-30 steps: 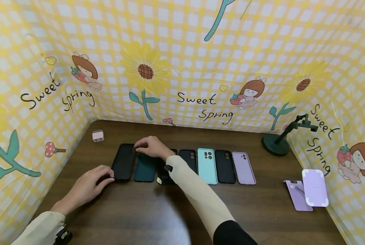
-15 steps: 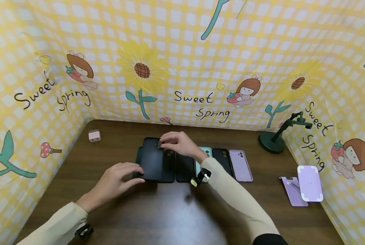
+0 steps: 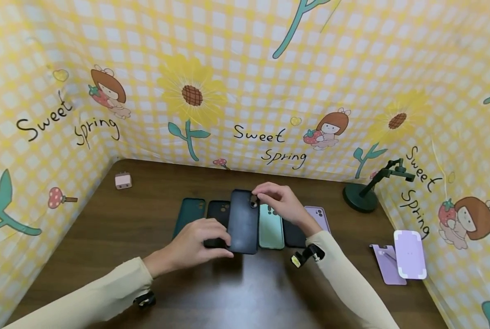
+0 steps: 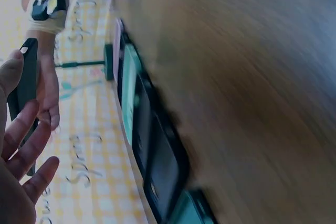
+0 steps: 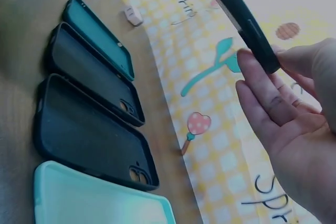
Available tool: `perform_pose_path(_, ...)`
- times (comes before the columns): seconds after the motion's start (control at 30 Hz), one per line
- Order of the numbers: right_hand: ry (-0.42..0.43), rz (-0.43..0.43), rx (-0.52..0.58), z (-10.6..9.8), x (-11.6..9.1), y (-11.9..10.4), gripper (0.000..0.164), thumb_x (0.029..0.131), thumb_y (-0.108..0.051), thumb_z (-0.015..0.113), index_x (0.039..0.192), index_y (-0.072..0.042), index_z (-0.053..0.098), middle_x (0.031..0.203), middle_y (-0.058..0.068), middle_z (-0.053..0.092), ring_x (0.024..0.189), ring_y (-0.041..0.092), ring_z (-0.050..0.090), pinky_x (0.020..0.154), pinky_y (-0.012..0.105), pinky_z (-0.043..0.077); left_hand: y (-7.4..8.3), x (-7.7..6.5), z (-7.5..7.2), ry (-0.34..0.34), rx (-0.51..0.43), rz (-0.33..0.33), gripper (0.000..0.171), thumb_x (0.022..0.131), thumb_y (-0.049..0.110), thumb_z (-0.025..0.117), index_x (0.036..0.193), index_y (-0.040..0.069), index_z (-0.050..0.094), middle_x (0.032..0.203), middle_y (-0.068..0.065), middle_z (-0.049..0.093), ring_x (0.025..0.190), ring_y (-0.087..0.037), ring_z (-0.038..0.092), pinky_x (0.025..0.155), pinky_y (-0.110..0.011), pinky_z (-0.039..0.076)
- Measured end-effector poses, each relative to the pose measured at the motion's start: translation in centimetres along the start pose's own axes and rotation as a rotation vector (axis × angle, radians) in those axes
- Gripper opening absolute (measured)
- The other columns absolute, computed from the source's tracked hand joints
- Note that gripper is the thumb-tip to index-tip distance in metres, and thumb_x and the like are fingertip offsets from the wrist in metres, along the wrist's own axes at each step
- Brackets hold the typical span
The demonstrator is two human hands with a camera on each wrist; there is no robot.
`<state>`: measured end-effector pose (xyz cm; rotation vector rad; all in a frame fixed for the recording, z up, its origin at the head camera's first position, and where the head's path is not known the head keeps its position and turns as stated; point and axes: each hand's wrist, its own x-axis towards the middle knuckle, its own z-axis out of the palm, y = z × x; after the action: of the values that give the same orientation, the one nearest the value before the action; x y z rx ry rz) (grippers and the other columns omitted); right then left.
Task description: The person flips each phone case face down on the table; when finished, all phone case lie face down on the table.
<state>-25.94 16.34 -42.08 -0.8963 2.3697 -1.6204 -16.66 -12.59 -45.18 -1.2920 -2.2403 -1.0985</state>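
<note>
A black phone case (image 3: 243, 228) is held up over the middle of a row of phone cases, inner side facing up. My left hand (image 3: 197, 242) grips its lower left edge between thumb and fingers. At the upper right corner, by the camera cutout, my right hand (image 3: 283, 203) pinches it. Beneath lie a dark teal case (image 5: 100, 38), a black case (image 5: 94, 72), another black case (image 5: 94, 129) and a light turquoise case (image 5: 100, 195). Farther right are one more black case (image 3: 294, 235) and a lilac case (image 3: 319, 214), partly hidden by my right hand and arm.
A pink charger plug (image 3: 123, 181) sits at the back left of the wooden table (image 3: 105, 237). A dark green stand (image 3: 360, 197) is at the back right, with a lilac folding phone stand (image 3: 409, 256) in front of it. Yellow checked cloth (image 3: 212, 59) encloses the back and sides.
Both hands have carried the black phone case from the left end of the row to the right. It is now raised over the middle, and the dark teal case is uncovered.
</note>
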Motion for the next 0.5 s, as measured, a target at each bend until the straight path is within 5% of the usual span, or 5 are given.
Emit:
perform_pose_path(0.27, 0.017, 0.007, 0.131, -0.9, -2.8, -0.2, 0.03, 0.106, -0.008, 0.054, 0.132, -0.001, 0.068, 0.143, 0.016, 0.064, 0.119, 0.007, 0.067, 0.093, 0.025, 0.055, 1.5, 1.0, 1.0, -0.003, -0.088, 0.029, 0.016, 0.084, 0.035, 0.085, 0.093, 0.027, 0.074, 0.089, 0.015, 0.071, 0.087, 0.0, 0.063, 0.082, -0.013, 0.049)
perform_pose_path(0.5, -0.019, -0.061, 0.369, -0.6, -2.7, 0.6, 0.041, 0.103, 0.001, 0.054, 0.145, 0.001, 0.054, 0.14, -0.001, 0.066, 0.117, 0.009, 0.069, 0.096, 0.028, 0.057, 1.7, 1.7, 1.4, 0.005, -0.101, 0.092, 0.015, 0.086, 0.03, 0.085, 0.091, 0.025, 0.072, 0.086, 0.015, 0.067, 0.084, 0.002, 0.058, 0.081, -0.012, 0.047)
